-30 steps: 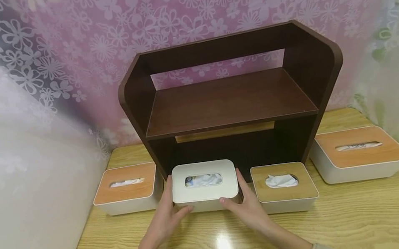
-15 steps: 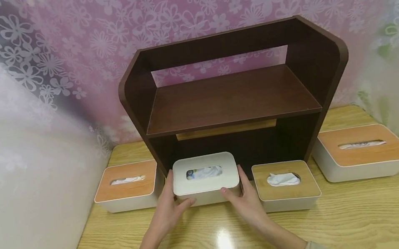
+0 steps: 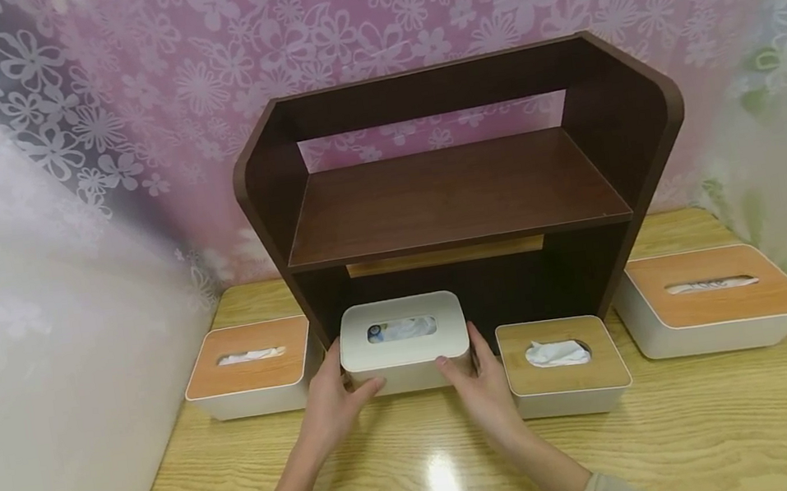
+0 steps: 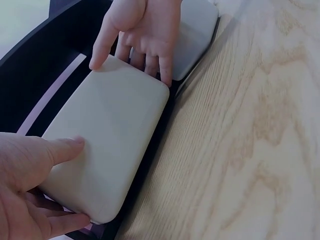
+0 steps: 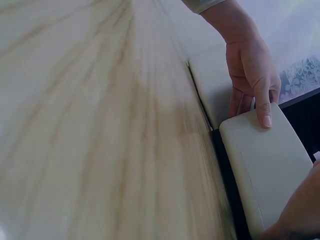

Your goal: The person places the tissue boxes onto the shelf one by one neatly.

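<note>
A white tissue box (image 3: pixel 405 352) with a plain white lid is at the front of the dark brown shelf unit's lower compartment. My left hand (image 3: pixel 330 401) grips its left end, thumb on the front face and fingers round the side. Its right end is held the same way by my right hand (image 3: pixel 484 387). In the left wrist view, the thumb (image 4: pixel 67 150) presses the box's smooth front. The right wrist view has the far-end thumb (image 5: pixel 263 107) on the box's edge. Whether its underside rests on the shelf's floor is hidden.
The shelf unit (image 3: pixel 454 196) stands on a wood-grain table (image 3: pixel 366 490). An orange-topped tissue box (image 3: pixel 251 384) is at the left, another orange-topped tissue box (image 3: pixel 718 302) at the right. A tan-topped tissue box (image 3: pixel 568 380) stands close beside my right hand.
Both hands have moved the white tissue box forward, away from me, toward the lower compartment. The other tissue boxes have stayed in place.
</note>
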### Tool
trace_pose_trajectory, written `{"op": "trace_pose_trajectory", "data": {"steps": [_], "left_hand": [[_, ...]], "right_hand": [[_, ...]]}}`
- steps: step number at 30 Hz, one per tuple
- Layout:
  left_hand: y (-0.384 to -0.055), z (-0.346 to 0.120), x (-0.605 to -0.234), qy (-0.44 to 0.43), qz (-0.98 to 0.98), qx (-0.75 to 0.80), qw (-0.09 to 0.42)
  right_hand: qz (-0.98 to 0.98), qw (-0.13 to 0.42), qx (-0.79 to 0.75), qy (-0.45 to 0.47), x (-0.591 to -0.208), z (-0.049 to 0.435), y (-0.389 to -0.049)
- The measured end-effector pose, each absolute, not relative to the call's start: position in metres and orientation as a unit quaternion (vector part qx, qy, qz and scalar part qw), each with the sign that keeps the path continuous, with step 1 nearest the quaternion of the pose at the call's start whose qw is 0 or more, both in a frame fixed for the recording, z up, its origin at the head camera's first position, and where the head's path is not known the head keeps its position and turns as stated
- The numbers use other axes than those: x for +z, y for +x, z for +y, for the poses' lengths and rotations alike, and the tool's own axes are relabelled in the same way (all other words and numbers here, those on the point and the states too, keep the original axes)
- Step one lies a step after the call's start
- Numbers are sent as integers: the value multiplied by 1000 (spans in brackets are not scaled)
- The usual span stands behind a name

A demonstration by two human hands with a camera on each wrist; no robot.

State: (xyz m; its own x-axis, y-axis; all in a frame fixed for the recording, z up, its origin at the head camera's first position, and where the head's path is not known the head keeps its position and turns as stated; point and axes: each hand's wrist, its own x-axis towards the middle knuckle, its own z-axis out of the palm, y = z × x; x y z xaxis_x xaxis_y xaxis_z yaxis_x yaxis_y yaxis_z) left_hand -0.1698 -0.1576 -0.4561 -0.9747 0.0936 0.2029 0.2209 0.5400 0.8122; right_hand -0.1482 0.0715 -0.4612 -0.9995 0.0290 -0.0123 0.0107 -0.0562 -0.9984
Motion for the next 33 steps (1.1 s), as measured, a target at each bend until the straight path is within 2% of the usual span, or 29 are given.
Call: {"op": "trace_pose_trajectory", "data": {"steps": [17,33], "left_hand": [[-180,-147,-463,-64,-889,-444,92],[-184,-142,-464,-55,-882,-459,92]], "right_hand": [[-658,26,751,-56,-468,68,-164],[-705,61,706,-26,-470,60,-169]]}}
